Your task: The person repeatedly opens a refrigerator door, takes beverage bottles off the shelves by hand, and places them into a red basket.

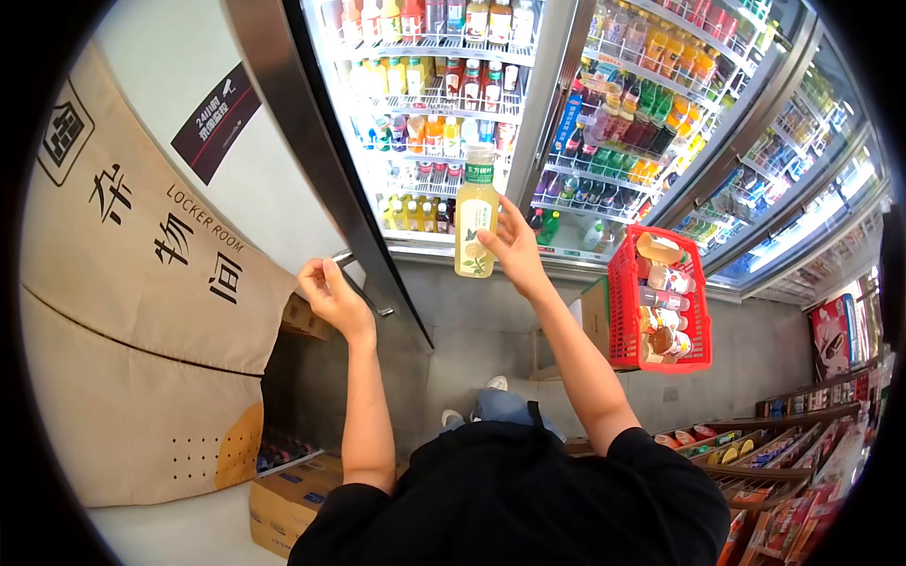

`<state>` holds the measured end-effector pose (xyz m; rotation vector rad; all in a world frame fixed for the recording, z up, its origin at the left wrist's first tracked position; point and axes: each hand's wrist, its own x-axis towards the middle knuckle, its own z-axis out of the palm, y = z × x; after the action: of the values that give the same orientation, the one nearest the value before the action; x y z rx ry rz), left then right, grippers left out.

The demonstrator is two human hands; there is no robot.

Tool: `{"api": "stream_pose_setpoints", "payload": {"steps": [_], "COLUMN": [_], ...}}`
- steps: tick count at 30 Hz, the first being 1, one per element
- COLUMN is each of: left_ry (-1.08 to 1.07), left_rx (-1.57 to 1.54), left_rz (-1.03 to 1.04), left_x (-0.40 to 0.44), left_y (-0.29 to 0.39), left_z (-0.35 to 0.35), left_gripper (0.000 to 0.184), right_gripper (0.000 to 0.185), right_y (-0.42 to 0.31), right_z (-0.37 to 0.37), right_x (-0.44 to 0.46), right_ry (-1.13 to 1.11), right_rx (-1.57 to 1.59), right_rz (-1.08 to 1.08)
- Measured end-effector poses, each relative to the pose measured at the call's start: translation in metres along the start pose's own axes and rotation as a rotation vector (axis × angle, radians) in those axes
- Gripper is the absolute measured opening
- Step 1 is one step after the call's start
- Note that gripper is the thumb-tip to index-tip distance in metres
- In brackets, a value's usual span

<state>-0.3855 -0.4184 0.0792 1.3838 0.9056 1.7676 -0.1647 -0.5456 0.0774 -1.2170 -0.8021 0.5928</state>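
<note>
Upright in my right hand [511,247] is a pale yellow bottle [477,222] with a green neck label, held in front of the lit fridge shelves [434,104]. My thumb lies across its label. On the left, my left hand [335,297] is closed near the handle on the edge of the open fridge door [354,170]; whether its fingers grip anything is hidden. A red basket [700,325] with several bottles lying in it stands to the right of my right forearm.
Closed glass fridge doors [623,123] run off to the right. A beige curtain [142,283] hangs at the left, above a cardboard box [293,500]. Snack shelves [774,462] stand at the lower right. Grey floor [472,330] shows between the fridge and my feet.
</note>
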Motion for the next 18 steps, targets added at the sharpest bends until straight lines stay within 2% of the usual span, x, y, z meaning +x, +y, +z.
{"api": "stream_pose_setpoints", "payload": {"steps": [3,5,7,9,12,18], "left_ry": [-0.270,-0.542,-0.745,-0.841,-0.860,-0.783], "left_rx": [-0.122,-0.235,-0.368,-0.326,-0.394,-0.286], "left_rz": [0.028,-0.156,-0.548,-0.706,-0.668,-0.653], "left_x": [-0.009,-0.015,-0.011,-0.004,0.013,0.055], "left_y": [0.010,0.005,0.017,0.016,-0.013,-0.066], "left_z": [0.008,0.027,0.056,0.086,0.135,0.222], "left_gripper": [0.019,0.021,0.024,0.025,0.024,0.024], "right_gripper": [0.078,0.078,0.077,0.077,0.078,0.078], "right_y": [0.002,0.006,0.010,0.013,0.020,0.008], "right_z": [0.002,0.002,-0.001,-0.006,-0.021,-0.049], "right_x": [0.001,0.008,0.017,0.026,0.049,0.111], "right_ry": [-0.004,0.005,0.006,0.012,0.005,0.016], "right_rx": [-0.010,-0.018,-0.007,-0.007,-0.011,-0.002], "right_rz": [-0.019,-0.013,-0.025,0.006,-0.014,-0.026]}}
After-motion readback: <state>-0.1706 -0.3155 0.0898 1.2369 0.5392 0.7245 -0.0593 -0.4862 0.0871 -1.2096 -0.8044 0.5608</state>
